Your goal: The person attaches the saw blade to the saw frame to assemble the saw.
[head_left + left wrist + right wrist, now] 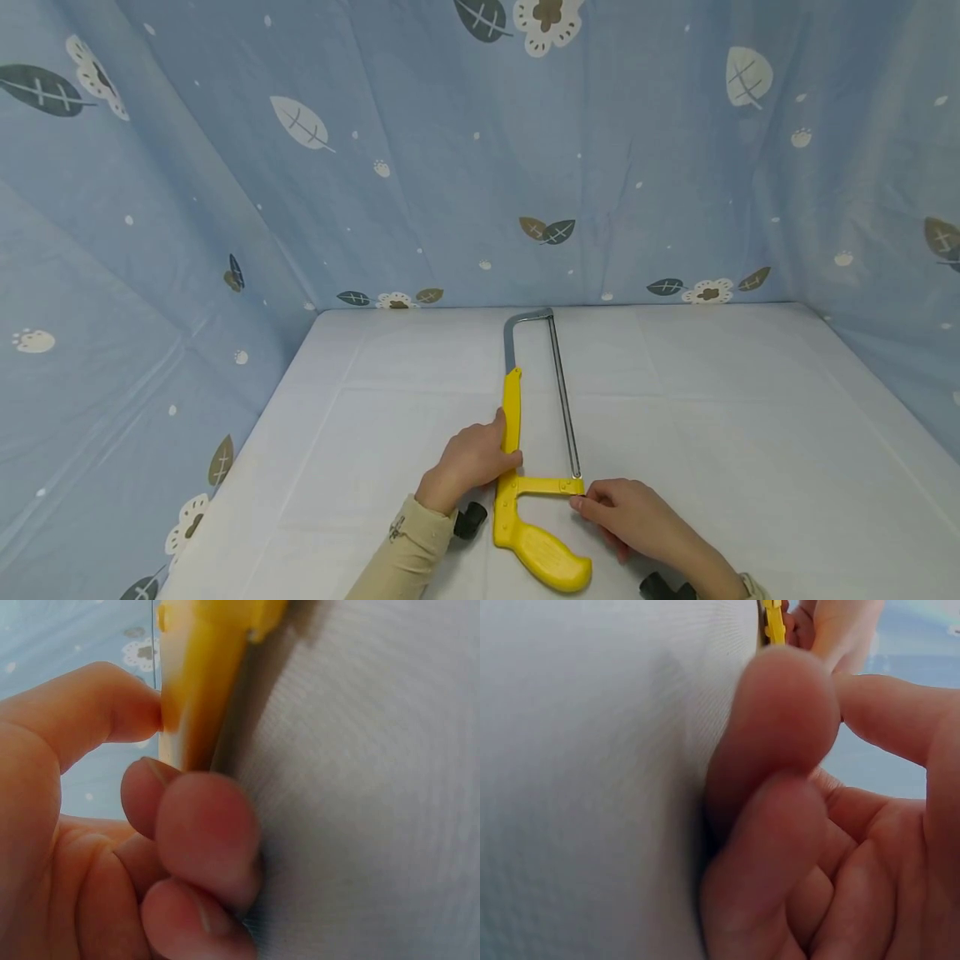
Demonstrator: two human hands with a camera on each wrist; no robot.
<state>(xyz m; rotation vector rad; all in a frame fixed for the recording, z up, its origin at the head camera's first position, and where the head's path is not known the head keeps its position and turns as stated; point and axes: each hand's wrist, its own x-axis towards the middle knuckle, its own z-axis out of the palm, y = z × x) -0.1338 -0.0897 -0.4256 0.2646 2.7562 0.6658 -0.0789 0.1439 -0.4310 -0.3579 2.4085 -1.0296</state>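
Observation:
A hacksaw [543, 557] with a yellow grip and a grey front bow lies on the white cloth, its far end pointing away from me. Two thin parallel metal strips run along its right side. My left hand [474, 457] grips the yellow spine, thumb on the near side and fingers curled against its edge; the left wrist view shows the spine [199, 690] between them. At the lower right corner of the frame, my right hand [637, 512] pinches a small dark part with thumb and forefinger. Those fingertips mostly hide that part.
White cloth [375, 475] covers the table. A blue curtain [450, 183] with leaves and flowers hangs behind and at both sides. Black wrist cameras sit by the left wrist [471, 521] and the right wrist [663, 586], close to the cloth.

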